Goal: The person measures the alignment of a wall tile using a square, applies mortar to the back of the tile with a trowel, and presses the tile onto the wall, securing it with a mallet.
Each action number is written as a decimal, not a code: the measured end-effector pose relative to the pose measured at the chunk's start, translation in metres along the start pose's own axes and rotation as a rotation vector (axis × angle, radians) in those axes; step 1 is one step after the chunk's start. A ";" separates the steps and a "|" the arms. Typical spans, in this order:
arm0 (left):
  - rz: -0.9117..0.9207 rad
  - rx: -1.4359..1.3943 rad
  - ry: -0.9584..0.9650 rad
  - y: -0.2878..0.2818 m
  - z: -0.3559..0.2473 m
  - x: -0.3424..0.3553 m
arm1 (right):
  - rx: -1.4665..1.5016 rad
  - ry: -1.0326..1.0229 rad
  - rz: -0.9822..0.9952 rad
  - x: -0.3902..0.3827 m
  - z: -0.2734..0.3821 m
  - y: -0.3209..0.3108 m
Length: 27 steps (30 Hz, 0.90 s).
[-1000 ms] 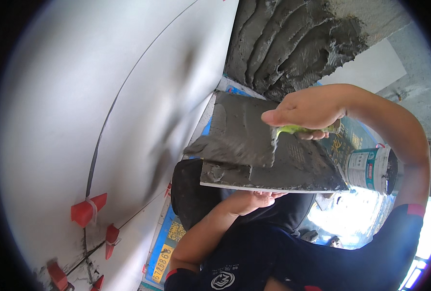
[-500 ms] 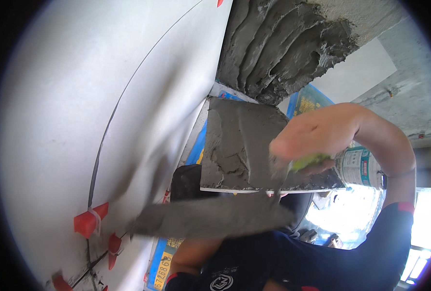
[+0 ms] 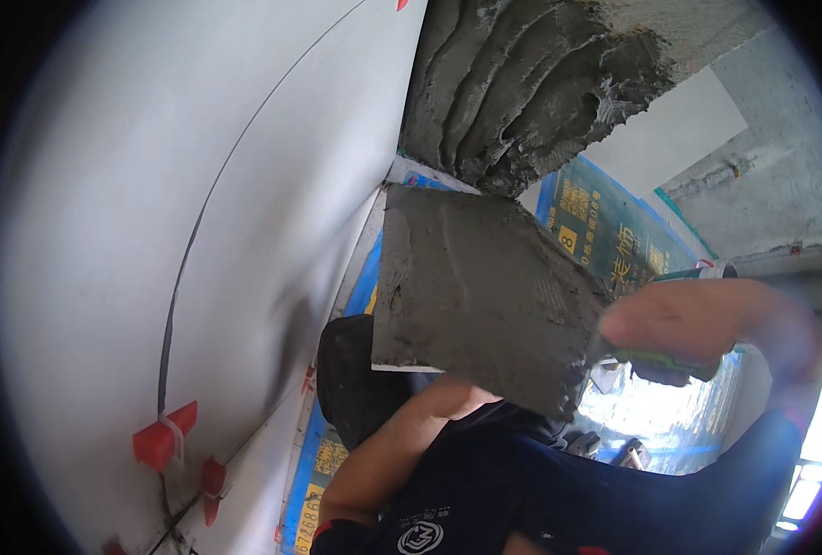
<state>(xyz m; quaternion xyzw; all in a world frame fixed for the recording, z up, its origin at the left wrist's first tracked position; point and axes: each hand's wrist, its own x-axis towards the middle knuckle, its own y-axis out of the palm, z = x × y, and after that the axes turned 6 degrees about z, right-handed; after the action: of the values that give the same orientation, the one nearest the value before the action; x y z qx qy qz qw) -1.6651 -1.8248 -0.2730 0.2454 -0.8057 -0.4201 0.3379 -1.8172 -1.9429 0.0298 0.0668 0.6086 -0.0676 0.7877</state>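
Note:
A square tile [image 3: 405,368], its upper face coated in grey mortar [image 3: 471,268], leans in front of me by the white wall. My left hand [image 3: 464,398] is at its lower edge, gripping it from below; most of the fingers are hidden. My right hand [image 3: 684,319] is wrapped around the green handle [image 3: 674,363] of a trowel. The mortar-covered trowel blade [image 3: 554,393] lies over the lower right part of the tile, and its outline merges with the grey coat.
White wall tiles [image 3: 272,185] rise at the left, with red levelling wedges [image 3: 166,437] at their joints. Ridged mortar [image 3: 531,92] covers the surface beyond the tile. Printed protective sheeting [image 3: 614,217] covers the floor. A bucket [image 3: 721,270] stands behind my right hand.
My right hand has moved right and down, and the trowel blade has swung from in front of the tile onto its lower right side. The mortar's torn patch now looks smoother.

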 end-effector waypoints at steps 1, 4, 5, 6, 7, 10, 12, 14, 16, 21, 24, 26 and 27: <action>0.007 -0.005 -0.005 0.000 -0.002 0.001 | -0.056 -0.035 0.020 -0.003 -0.007 0.000; 0.020 -0.022 -0.008 -0.002 -0.005 0.003 | -0.066 -0.050 0.012 -0.019 -0.013 0.012; 0.019 -0.025 -0.005 -0.003 -0.006 0.002 | -0.059 -0.022 0.025 -0.026 -0.014 0.012; 0.017 -0.025 -0.003 0.000 -0.007 0.000 | -0.062 -0.028 0.018 -0.030 -0.018 0.008; 0.011 -0.029 0.001 0.001 -0.008 -0.002 | -0.049 -0.027 0.072 -0.033 -0.023 0.002; 0.042 -0.064 0.039 0.009 -0.004 -0.002 | 0.104 -0.105 0.078 -0.047 -0.095 0.000; 0.040 -0.102 0.055 0.023 -0.007 0.010 | 0.100 -0.315 -0.154 -0.057 -0.175 0.017; -0.106 -0.201 -0.016 0.045 -0.018 0.022 | 0.530 -0.504 -0.524 -0.065 -0.244 0.056; -0.201 -0.181 -0.108 0.052 -0.034 0.023 | 1.130 -0.663 -0.888 -0.061 -0.291 0.075; -0.273 -0.173 -0.135 0.051 -0.036 0.015 | 1.494 -0.866 -1.225 -0.052 -0.419 0.105; -0.045 -0.107 -0.051 0.030 -0.031 0.008 | 1.574 -0.664 -1.551 -0.053 -0.450 0.108; -0.042 -0.129 -0.034 0.030 -0.034 0.012 | 1.755 -0.604 -1.775 -0.051 -0.468 0.117; -0.078 -0.161 -0.058 0.036 -0.030 0.016 | 1.565 -0.642 -1.739 -0.047 -0.505 0.136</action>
<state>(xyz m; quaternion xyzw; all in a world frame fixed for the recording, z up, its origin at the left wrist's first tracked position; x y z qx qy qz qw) -1.6573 -1.8326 -0.2250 0.2364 -0.7686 -0.5033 0.3162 -2.2832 -1.7135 -0.0478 0.0739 0.0220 -0.9369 0.3410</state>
